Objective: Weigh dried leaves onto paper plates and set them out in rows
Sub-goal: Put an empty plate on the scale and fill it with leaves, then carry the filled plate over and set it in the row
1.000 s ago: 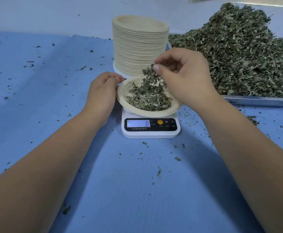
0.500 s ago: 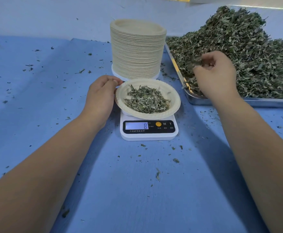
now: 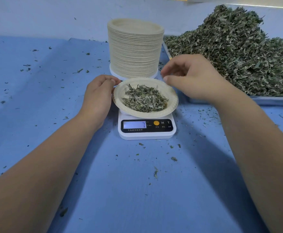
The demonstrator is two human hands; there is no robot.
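Note:
A paper plate (image 3: 171, 93) with a small heap of dried leaves (image 3: 145, 100) sits on a white kitchen scale (image 3: 146, 134) whose display reads 7. My left hand (image 3: 97, 96) is at the plate's left rim, fingers curled over its edge. Just above the plate's back right rim hovers my right hand (image 3: 192, 78), fingers loosely bent with nothing visible in them. A tall stack of paper plates (image 3: 135, 52) stands right behind the scale.
A big pile of dried leaves (image 3: 238, 52) fills a metal tray (image 3: 271, 100) at the right. Blue cloth (image 3: 53, 98) covers the table, strewn with leaf crumbs. A pale wall runs along the back.
My right hand took a pinch of leaves off the plate, carried it to the pile on the tray, and has come back empty. The scale reading fell from 8 to 7.

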